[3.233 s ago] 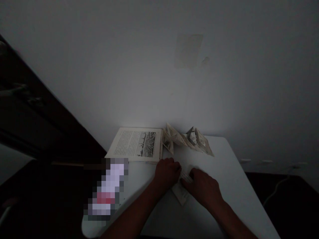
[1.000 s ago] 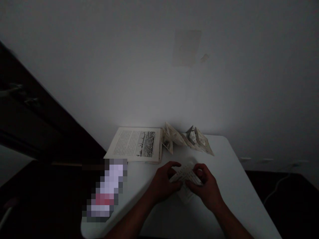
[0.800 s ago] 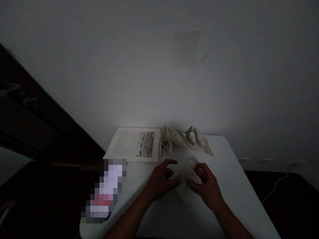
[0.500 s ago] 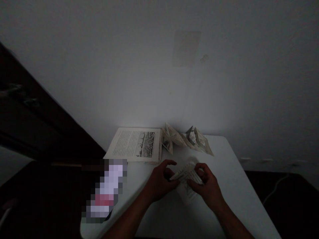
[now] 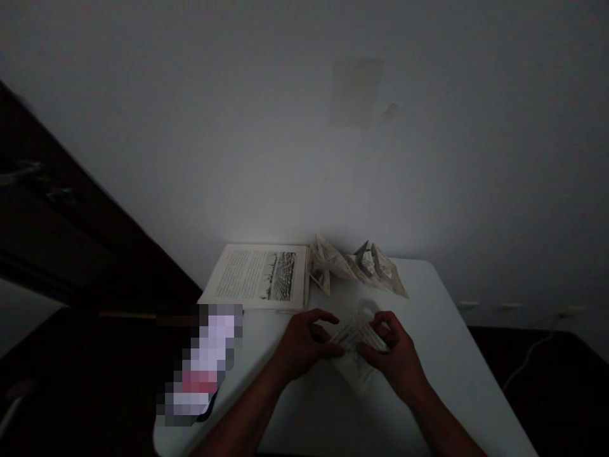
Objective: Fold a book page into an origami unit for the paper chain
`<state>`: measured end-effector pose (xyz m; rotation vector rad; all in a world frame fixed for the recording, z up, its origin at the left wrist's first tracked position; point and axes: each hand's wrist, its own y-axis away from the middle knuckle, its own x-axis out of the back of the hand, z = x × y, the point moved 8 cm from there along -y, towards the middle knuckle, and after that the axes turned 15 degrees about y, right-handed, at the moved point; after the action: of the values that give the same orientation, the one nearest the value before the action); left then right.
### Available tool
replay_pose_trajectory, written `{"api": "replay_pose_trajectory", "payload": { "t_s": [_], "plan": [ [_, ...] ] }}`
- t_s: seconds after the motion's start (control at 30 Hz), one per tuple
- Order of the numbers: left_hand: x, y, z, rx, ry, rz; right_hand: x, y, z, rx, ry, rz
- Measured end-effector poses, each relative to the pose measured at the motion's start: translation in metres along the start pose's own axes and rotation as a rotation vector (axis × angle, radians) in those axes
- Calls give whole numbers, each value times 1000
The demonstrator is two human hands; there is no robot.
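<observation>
Folded printed paper (image 5: 353, 363) sits between the left fingers (image 5: 328, 350) and right fingers (image 5: 375, 357).

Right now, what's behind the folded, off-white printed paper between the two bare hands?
Past the folded paper, smooth white tabletop shows, then folded printed-paper shapes near the grey wall. Whatever sits directly behind the paper is covered; can't tell.

Table (image 5: 451, 355): smooth, plastic-looking, low sheen
Folded sheet (image 5: 356, 368) over the table: matt paper, creased
Folded shapes (image 5: 335, 261) along the table's far edge: matt paper, sharply creased
Page stack (image 5: 252, 276) at the table's far left: matt paper, smooth
Wall (image 5: 238, 127) behind the table: matt, mostly smooth
Handle (image 5: 23, 170) left of the table: metal-looking
</observation>
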<state>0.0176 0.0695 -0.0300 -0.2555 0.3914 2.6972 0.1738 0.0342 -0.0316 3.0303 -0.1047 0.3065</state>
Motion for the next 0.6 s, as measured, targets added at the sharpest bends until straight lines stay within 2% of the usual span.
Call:
{"api": "replay_pose_trajectory", "payload": {
  "t_s": [0.17, 0.43, 0.6],
  "plan": [
    [0, -1, -6, 58, 117, -11, 5, -1, 4, -23, -16, 14],
    [-1, 0, -9, 83, 137, -70, 4, -1, 6, -7, -43, -11],
    [-13, 1, -6, -23, -1, -102, -3, 1, 2, 16, 37, -9]
  ]
}}
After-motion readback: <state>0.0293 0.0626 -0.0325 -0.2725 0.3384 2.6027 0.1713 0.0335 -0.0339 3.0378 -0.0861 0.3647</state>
